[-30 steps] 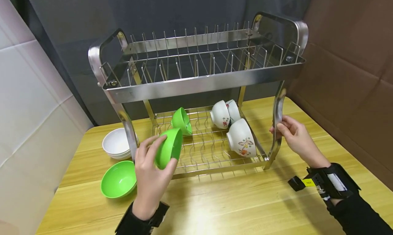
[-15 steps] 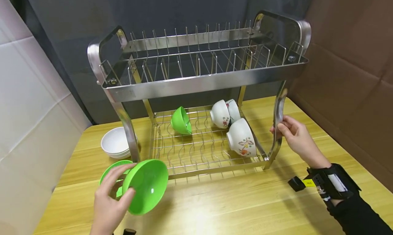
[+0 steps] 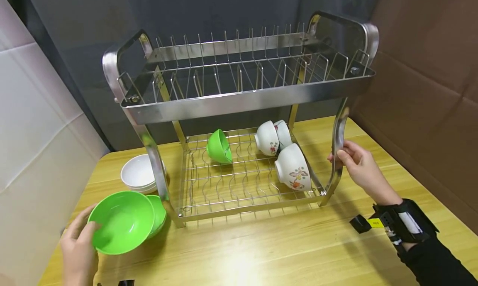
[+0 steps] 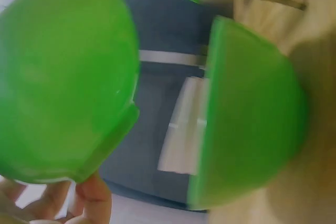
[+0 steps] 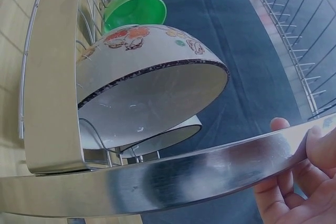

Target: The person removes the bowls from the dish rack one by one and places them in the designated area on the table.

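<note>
- At my far left, the left grip (image 3: 79, 246) pinches the rim of a large green bowl (image 3: 121, 223), its hollow tilted toward the head camera.
- That bowl hangs over the tabletop (image 3: 239, 257), left of the rack (image 3: 250, 103); the left wrist view shows a gap between it and the second green bowl (image 3: 159, 216), which sits upright just outside the rack's left leg.
- I judge the step in hand as bringing the held bowl over to that second one. The next move, I'd say, calls for levelling it, centring it above the other and lowering gently; a lopsided release could knock the lower bowl.
- Behind them stand the stacked white bowls (image 3: 138, 173).
- On the rack's lower shelf, a small green bowl (image 3: 216, 147) leans on its side, and the floral bowls (image 3: 294, 167) lie tipped farther right.
- At the right, the right grip (image 3: 354, 163) clasps the rack's upright (image 3: 338, 138), which I read as steadying.
- Compared with a second ago, the held bowl has left the shelf's front left area and swung leftward, its hollow turned more toward me; the shelf's bowls and the right grip look unchanged.
</note>
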